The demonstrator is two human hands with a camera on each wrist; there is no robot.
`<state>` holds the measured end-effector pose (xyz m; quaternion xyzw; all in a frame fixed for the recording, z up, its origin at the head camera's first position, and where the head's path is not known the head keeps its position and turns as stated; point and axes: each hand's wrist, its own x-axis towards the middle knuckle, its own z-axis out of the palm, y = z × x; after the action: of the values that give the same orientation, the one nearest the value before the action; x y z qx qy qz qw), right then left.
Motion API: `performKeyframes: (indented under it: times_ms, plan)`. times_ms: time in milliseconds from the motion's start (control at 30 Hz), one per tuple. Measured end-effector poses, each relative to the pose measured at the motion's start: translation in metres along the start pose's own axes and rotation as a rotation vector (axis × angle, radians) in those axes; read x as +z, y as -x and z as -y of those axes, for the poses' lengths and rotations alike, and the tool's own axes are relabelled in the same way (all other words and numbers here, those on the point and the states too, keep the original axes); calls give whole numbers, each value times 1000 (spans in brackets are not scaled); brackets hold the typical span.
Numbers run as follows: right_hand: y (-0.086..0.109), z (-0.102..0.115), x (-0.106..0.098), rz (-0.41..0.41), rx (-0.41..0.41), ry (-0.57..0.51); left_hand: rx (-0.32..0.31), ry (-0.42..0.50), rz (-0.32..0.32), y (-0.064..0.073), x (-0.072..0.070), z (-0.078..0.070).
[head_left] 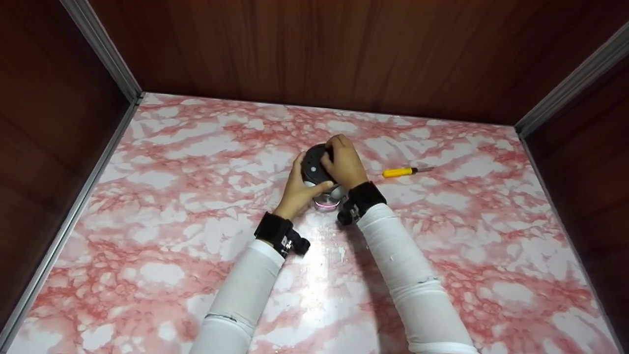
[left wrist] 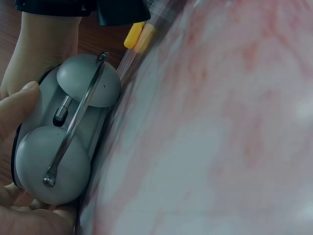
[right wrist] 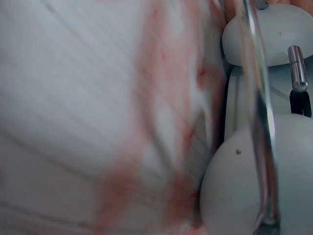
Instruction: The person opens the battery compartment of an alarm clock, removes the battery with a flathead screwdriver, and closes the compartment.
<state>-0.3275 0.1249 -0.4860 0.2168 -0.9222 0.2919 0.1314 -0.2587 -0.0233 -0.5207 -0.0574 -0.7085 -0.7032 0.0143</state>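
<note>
A twin-bell alarm clock (head_left: 314, 164) is held over the table with its black back facing up. My left hand (head_left: 295, 191) grips its left side, the thumb near the bells. Across the back reaches my right hand (head_left: 347, 163), its thumb on the black surface and its bent fingers at the far right edge. The left wrist view shows two grey bells (left wrist: 54, 164), a thin metal carrying handle (left wrist: 73, 127) joining them and a small hammer (left wrist: 62, 110) between. In the right wrist view a bell (right wrist: 283, 171) and the handle fill the right side; most of the right hand is hidden there.
A yellow-handled screwdriver (head_left: 399, 172) lies on the table to the right of the hands. The red-and-white marbled tabletop (head_left: 162, 275) is bounded by dark wood panels (head_left: 314, 54) at the back and both sides.
</note>
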Motion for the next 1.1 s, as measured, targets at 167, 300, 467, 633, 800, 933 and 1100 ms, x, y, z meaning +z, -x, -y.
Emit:
performKeyframes:
  times_ms: [167,300,467,633,800,933,1100]
  plan:
    - [0,1,0,5,10,0,5,-4,7,0,0,-1]
    - [0,1,-1,7,22,-11,-3,-17,5,0,-1,-2]
    - [0,1,0,-1,32,-42,-11,2,6,0,0,-2]
    - [1,0,1,-3,33,-45,-16,7,5,0,-1,-1]
    - [2,1,2,-17,27,-39,-21,2,3,0,0,-1]
    - [4,2,3,-42,-1,-33,-31,11,-1,0,1,-2]
    - [6,4,4,-94,-57,34,-41,-21,-1,0,0,-3]
